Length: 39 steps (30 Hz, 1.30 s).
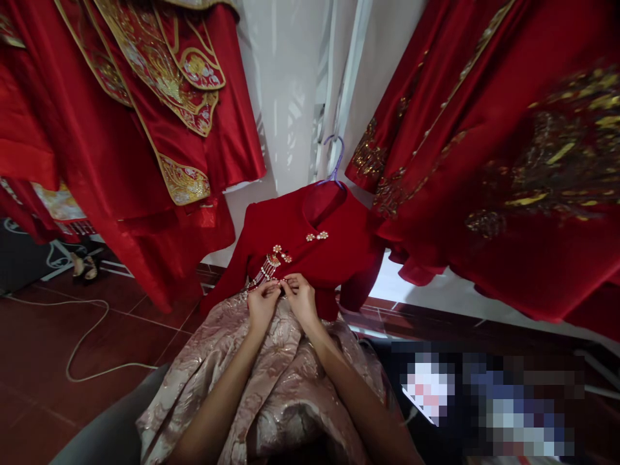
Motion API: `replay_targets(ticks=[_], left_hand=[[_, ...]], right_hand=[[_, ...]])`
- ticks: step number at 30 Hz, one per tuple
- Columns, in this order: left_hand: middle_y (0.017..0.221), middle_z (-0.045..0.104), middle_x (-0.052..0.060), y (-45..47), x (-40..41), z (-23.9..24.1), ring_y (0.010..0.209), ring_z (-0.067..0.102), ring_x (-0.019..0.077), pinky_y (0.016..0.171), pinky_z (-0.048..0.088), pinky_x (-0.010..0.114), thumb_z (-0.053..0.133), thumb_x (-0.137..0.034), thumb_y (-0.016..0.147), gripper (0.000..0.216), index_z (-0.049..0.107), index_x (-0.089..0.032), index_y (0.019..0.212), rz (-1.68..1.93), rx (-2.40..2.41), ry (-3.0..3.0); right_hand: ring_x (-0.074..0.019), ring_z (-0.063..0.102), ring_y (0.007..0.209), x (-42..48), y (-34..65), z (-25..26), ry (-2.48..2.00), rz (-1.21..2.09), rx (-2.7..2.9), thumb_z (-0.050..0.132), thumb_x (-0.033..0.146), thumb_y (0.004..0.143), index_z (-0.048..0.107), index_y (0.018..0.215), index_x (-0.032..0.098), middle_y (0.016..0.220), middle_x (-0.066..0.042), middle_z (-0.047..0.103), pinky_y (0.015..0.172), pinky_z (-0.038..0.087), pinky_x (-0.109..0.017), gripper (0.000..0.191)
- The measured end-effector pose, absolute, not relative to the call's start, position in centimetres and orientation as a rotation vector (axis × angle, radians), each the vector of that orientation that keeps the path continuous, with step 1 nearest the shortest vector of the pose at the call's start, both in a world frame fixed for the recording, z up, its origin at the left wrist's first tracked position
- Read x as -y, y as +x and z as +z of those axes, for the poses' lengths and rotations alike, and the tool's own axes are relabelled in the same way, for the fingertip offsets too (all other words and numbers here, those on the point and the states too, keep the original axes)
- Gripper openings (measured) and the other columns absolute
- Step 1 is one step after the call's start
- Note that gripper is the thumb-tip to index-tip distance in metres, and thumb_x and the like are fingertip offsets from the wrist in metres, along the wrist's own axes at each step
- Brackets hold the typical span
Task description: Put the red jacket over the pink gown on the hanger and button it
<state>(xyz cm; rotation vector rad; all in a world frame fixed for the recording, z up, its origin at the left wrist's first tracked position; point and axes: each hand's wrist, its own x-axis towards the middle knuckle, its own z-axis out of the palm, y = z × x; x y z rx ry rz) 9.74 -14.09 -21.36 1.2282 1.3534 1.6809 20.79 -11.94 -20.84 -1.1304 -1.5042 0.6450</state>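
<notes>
A red long-sleeved top [276, 219] hangs in front of me on a purple hanger [335, 169]. Beaded flower fasteners [317, 237] sit below its neckline, and a beaded tassel ornament [269, 266] lies lower on its front. Below the tassel, my left hand [263, 302] and my right hand [299, 298] meet with pinched fingertips. They seem to grip a small beaded piece at the top's front, mostly hidden by the fingers. Pale pink brocade fabric [276, 349] with a shiny floral pattern spreads under both forearms.
Red embroidered garments [188, 71] hang at the upper left, and a sequined red garment [484, 168] hangs at the right. A white cable [92, 336] runs over the tiled floor [43, 361]. Dark shoes [86, 267] stand at the left; pixelation covers the lower right.
</notes>
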Motion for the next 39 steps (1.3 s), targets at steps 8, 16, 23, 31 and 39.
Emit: replay_targets(ticks=[8,16,23,31,39], left_hand=[[0.082,0.073,0.007,9.3,13.8,-21.4,0.074,0.068,0.0171,0.077,0.053,0.03,0.067,-0.021,0.065,0.02,0.072,-0.014,0.083,1.657,-1.302,1.183],[0.08,0.072,0.006,8.8,13.3,-21.8,0.073,0.066,0.0157,0.077,0.052,0.03,0.068,-0.022,0.064,0.017,0.071,-0.014,0.078,1.617,-1.229,1.135],[0.08,0.065,0.004,8.8,12.6,-23.1,0.069,0.061,0.0122,0.069,0.05,0.026,0.064,-0.024,0.07,0.022,0.062,-0.014,0.089,1.81,-1.251,1.094],[0.081,0.061,0.003,7.9,12.6,-23.5,0.069,0.057,0.0115,0.067,0.047,0.024,0.055,-0.03,0.079,0.018,0.058,-0.016,0.091,2.068,-1.515,1.021],[0.085,0.067,0.005,9.1,13.6,-22.5,0.075,0.062,0.0145,0.067,0.049,0.026,0.063,-0.033,0.076,0.022,0.065,-0.017,0.091,1.652,-1.406,1.546]], right_hand=[[-0.0156,0.063,0.073,12.2,20.9,-20.5,-1.114,0.639,1.511,0.055,0.03,0.083,0.059,0.09,0.018,0.083,-0.005,0.065,0.066,0.052,-0.027,0.015],[-0.0151,0.063,0.072,12.1,20.8,-20.6,-1.125,0.626,1.534,0.056,0.031,0.082,0.059,0.09,0.018,0.081,-0.005,0.065,0.065,0.053,-0.026,0.015],[-0.0148,0.066,0.071,11.7,22.5,-18.8,-1.19,0.688,1.688,0.054,0.028,0.082,0.06,0.089,0.019,0.082,-0.004,0.068,0.065,0.052,-0.025,0.013],[-0.0153,0.065,0.059,11.5,25.5,-16.7,-1.407,0.594,1.658,0.055,0.031,0.081,0.058,0.084,0.02,0.067,-0.001,0.066,0.058,0.05,-0.025,0.012],[-0.0148,0.066,0.071,11.6,23.1,-18.6,-1.239,0.716,1.708,0.06,0.031,0.078,0.057,0.087,0.017,0.082,-0.006,0.068,0.066,0.053,-0.026,0.018]])
